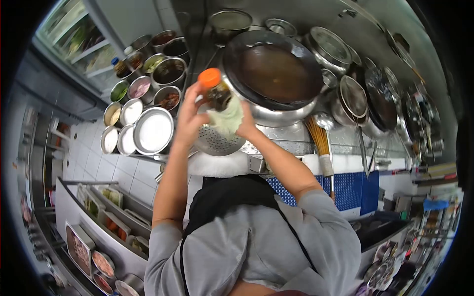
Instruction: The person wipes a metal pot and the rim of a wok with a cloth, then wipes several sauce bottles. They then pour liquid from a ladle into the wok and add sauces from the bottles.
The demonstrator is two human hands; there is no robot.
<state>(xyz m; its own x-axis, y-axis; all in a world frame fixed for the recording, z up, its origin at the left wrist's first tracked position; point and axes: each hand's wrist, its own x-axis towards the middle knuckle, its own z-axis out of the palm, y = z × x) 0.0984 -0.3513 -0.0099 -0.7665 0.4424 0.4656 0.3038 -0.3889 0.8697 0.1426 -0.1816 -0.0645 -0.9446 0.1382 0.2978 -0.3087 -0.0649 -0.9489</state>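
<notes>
My left hand (190, 116) is wrapped round a bottle (217, 95) with an orange cap and dark contents, tilted slightly. In my right hand (246, 121) is a pale green cloth (228, 118), pressed against the bottle's lower part; its fingers are partly hidden behind the cloth. Both hands are slightly blurred. Below them sits a perforated metal colander (219, 142), partly covered by the cloth and my left hand. A large dark wok (314, 79) holding brownish liquid stands just beyond my right hand.
Several metal pots of ingredients stand at left, including a wide one of white contents (153, 131). A bamboo brush (320, 140), a ladle (323, 121) and strainers (353, 96) lie right of the wok. A rolled white towel (217, 164) lines the counter's front edge.
</notes>
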